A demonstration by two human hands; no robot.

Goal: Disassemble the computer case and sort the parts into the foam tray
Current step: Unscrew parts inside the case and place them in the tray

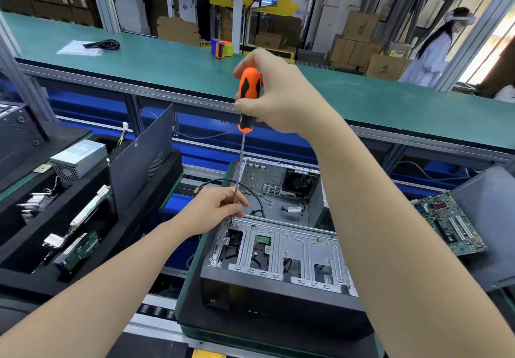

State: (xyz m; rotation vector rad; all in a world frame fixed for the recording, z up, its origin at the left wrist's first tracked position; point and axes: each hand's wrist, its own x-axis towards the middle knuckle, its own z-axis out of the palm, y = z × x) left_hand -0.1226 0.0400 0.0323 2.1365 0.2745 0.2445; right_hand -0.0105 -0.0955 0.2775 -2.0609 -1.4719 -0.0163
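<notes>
Left hand (213, 208) fingers (243, 201) pinch screwdriver (249, 85) shaft, tip seemingly at case (278, 290) screw (232, 222).

Bright, even indoor light, window glare at far right, wide-angle bending at edges, slight softness.

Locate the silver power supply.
Head view, far left: the silver power supply sits in the foam tray, just left of the upright dark side panel.
</notes>
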